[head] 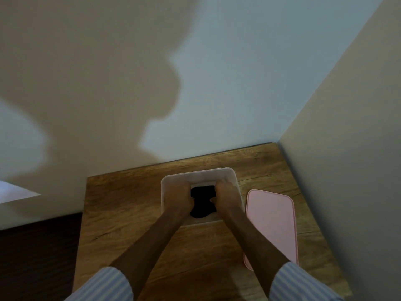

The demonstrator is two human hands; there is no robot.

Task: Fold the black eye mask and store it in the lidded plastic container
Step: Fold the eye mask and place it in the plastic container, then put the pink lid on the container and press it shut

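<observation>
The black eye mask [202, 202] is already down inside the clear plastic box [199, 173], bunched into a compact dark bundle, so the folding looks done and the storing is nearly there. Both hands are in the box with it: the left hand [179, 197] and the right hand [226, 195] sit at either side of the mask, fingers curled in against its edges. I'd judge each grip to be closed lightly on the cloth, pressing or settling it, though the fingertips are hidden behind the knuckles. What's left, as I see it, is letting go and fitting the pink lid [271, 227], which lies flat on the bench [121, 205] just beside the box, on the right.
</observation>
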